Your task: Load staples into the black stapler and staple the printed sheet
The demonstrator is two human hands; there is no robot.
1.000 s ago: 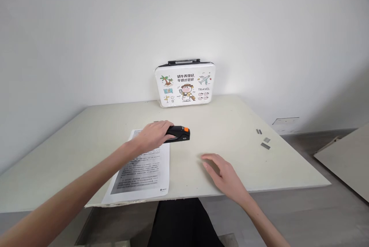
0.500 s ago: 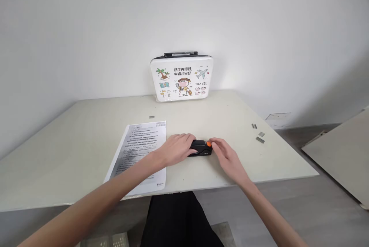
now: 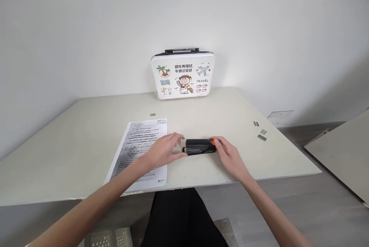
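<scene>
A black stapler (image 3: 198, 146) with an orange part at its right end lies on the table near the front edge. My right hand (image 3: 229, 156) grips that right end, with the thumb and fingers around the orange part. At the stapler's left end is my left hand (image 3: 164, 150), its fingers and thumb apart; the thumb tip reaches the stapler's front tip or lies just beside it. Under my left hand and forearm lies a printed sheet of paper (image 3: 135, 141), partly covered by them.
Upright against the wall stands a white case (image 3: 183, 75) with cartoon pictures and a black handle. Small staple strips (image 3: 262, 137) lie at the table's right side, and another staple strip (image 3: 152, 114) lies behind the paper. The table's front edge (image 3: 201, 186) runs close to my legs.
My left hand has let go of the stapler's left part and moved left, its fingers opening. My right hand has closed on the orange end. The view has shifted slightly.
</scene>
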